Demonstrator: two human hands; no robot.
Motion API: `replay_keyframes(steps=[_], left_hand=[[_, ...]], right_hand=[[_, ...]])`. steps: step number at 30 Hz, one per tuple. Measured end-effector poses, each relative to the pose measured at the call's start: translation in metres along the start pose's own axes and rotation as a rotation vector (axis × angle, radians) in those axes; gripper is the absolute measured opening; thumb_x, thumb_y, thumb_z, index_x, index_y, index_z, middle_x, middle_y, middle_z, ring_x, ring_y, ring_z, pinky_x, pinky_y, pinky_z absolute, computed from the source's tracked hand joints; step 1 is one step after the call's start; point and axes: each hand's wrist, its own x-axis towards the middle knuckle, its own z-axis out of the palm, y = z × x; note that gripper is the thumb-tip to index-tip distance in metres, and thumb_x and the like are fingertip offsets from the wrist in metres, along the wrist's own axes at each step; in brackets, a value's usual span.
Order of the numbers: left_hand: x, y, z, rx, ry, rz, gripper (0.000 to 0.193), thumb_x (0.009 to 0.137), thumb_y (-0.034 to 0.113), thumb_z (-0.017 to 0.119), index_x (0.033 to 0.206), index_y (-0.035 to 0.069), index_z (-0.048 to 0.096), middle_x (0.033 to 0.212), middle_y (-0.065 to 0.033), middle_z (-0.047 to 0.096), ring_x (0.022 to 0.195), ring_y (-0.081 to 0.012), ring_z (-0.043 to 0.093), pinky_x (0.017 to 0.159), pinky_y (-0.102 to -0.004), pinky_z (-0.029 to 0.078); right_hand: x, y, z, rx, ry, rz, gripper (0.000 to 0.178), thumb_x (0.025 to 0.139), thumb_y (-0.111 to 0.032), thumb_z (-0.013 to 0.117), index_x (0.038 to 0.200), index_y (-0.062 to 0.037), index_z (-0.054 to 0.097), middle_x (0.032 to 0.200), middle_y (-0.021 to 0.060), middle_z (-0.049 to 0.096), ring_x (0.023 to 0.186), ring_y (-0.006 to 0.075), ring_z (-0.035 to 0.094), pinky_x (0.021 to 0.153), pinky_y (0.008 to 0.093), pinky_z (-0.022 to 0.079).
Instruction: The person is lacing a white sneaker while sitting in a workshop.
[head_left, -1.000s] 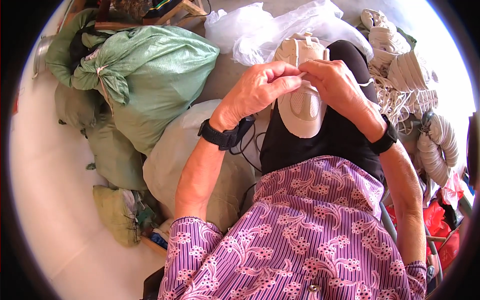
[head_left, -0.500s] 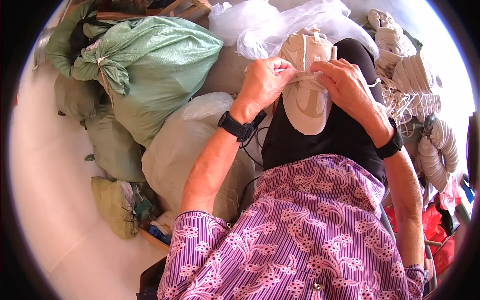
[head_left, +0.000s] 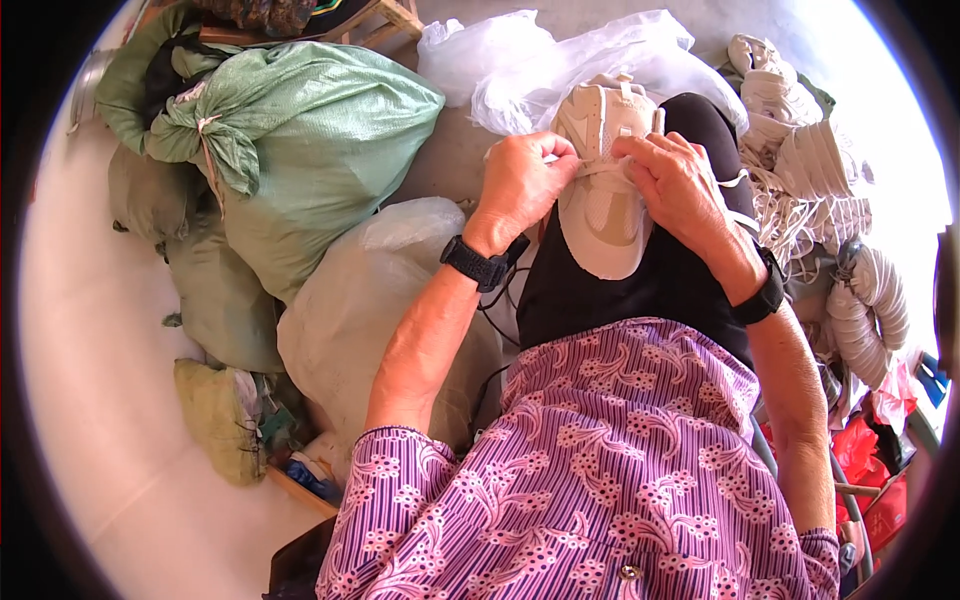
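A beige and white sneaker [head_left: 603, 243] rests on my black-clothed thigh with its toe toward me. At the left edge of its lacing, my left hand [head_left: 527, 182] pinches a pale shoelace [head_left: 588, 170] between thumb and forefinger. My right hand [head_left: 682, 185] lies over the right side of the lacing, its fingers bent and closed on a lace, though the fingertips partly cover it. A loose lace end sticks out beyond that hand's knuckles. Each wrist wears a black band.
A tied green woven sack [head_left: 320, 150] and a translucent bag [head_left: 385, 310] stand on the left. White plastic bags [head_left: 590, 70] lie beyond the sneaker. Stacked pale shoe parts [head_left: 800, 165] with dangling laces are at right, above red bags [head_left: 860, 450].
The whole view has shifted slightly. Both hands and the sneaker sit a little lower and farther left in the picture, with both hands still at the lacing.
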Motion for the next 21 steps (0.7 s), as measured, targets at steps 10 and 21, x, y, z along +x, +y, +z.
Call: replay_keyframes(steps=[10, 21], left_hand=[[0.022, 0.029, 0.024, 0.415, 0.102, 0.493, 0.008, 0.082, 0.013, 0.061, 0.085, 0.008, 0.065, 0.068, -0.0176, 0.061, 0.062, -0.0376, 0.059, 0.054, -0.0469, 0.046], [0.003, -0.036, 0.028, -0.155, 0.055, 0.363, 0.014, 0.085, 0.017, 0.06, 0.089, 0.003, 0.063, 0.071, -0.0047, 0.059, 0.062, -0.014, 0.054, 0.055, -0.0275, 0.042]], right_hand=[[0.001, -0.007, -0.013, -0.683, 0.123, -0.085, 0.007, 0.074, -0.018, 0.058, 0.073, -0.0131, 0.064, 0.067, 0.0066, 0.063, 0.06, 0.0215, 0.063, 0.049, 0.042, 0.048], [0.031, 0.032, 0.067, -0.123, 0.061, -0.059, 0.005, 0.066, -0.019, 0.065, 0.066, -0.014, 0.066, 0.087, 0.0038, 0.057, 0.092, 0.0233, 0.051, 0.079, 0.0405, 0.033]])
